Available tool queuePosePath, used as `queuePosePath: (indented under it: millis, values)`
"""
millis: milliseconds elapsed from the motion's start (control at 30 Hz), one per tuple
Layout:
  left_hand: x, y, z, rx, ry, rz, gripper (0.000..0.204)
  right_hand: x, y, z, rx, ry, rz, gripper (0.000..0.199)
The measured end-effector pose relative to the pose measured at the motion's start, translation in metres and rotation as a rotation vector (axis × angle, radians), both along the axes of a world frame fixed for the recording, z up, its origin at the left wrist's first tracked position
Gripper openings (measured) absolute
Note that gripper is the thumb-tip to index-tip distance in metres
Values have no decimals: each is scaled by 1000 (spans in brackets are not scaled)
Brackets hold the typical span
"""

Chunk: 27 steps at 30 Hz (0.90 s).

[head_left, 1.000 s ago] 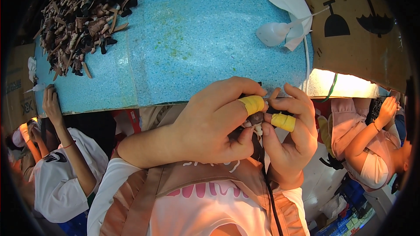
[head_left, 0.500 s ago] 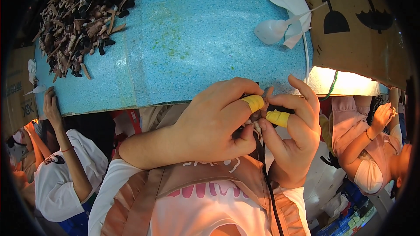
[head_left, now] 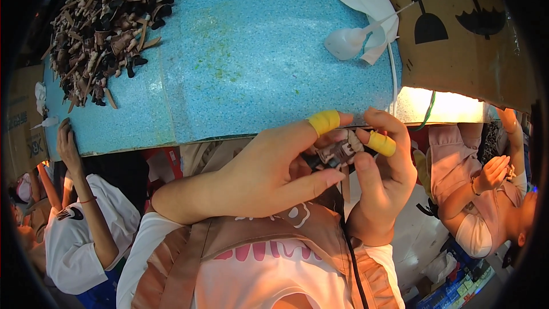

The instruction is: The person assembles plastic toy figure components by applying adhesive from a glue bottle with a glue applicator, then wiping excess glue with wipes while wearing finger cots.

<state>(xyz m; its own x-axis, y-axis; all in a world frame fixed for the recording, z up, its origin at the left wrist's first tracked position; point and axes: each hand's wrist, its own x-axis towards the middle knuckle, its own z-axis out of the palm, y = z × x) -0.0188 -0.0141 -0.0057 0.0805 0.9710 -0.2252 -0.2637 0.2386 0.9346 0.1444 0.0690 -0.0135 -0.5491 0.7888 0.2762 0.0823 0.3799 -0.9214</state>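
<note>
Between my two hands, just off the near edge of the table, is a small toy figure in brown and pale colours with dark parts. My left hand curls around its body from the left, thumb stretched out below it. From the right, the thumb and index finger of my right hand pinch the figure's upper end. Yellow tape wraps an index finger on the left hand and a finger on the right. My palm and fingers hide part of the figure.
A blue speckled table spreads ahead. Many similar figures lie in a heap at far left. A translucent squeeze bottle with a thin spout rests by white paper. A cardboard box stands right. Co-workers sit on both sides.
The figure has been turned and now shows more of its front. My left fingers have opened outward, and the left thumb has straightened. Both hands stay close together.
</note>
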Motion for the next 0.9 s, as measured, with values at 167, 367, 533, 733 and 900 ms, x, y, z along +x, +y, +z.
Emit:
queuePosePath:
  millis: [167,367,533,733,900]
  values:
    - [1,-1,-2,100,89,-38,58,2,-1,-4,-188,120,17,18]
    - [0,0,1,31,74,-37,60,-2,-9,-1,-447,156,-10,30]
    - [-2,4,8,15,-202,78,59,-2,-1,3,-75,-5,196,67]
    - [0,1,9,-84,-476,98,64,0,-4,-2,37,-60,107,74]
    - [-7,1,13,-151,-354,39,70,1,-7,-6,-167,137,122,70]
